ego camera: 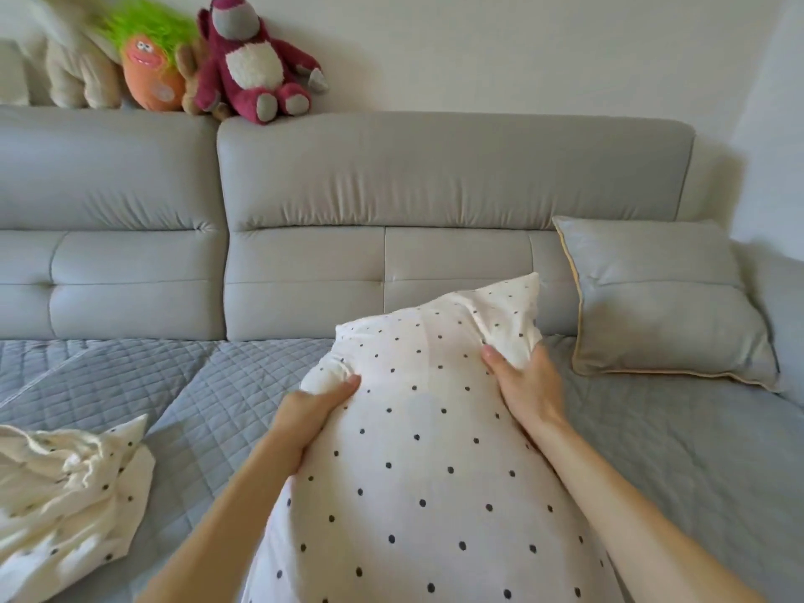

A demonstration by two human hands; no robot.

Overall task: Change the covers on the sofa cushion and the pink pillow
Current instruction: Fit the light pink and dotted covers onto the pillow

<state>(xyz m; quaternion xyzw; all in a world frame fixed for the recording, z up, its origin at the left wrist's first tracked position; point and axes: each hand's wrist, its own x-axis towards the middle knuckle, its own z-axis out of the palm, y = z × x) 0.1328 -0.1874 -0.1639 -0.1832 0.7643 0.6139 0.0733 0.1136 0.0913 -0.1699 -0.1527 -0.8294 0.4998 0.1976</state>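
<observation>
A pillow in a white cover with black dots [417, 450] stands up in front of me on the sofa seat. My left hand [313, 413] grips its upper left side, thumb pressed into the fabric. My right hand [522, 385] grips the upper right corner, where the cover bunches into a loose flap. A second white dotted cover [65, 498] lies crumpled and empty on the seat at the lower left. A grey sofa cushion with yellow piping [661, 298] leans against the backrest at the right.
The grey sofa has a quilted grey-blue seat cover [209, 385] and a padded backrest [435, 176]. Three plush toys sit on top of the backrest at the upper left: a beige one [78, 67], an orange one with green hair [152, 67] and a dark pink bear [256, 63].
</observation>
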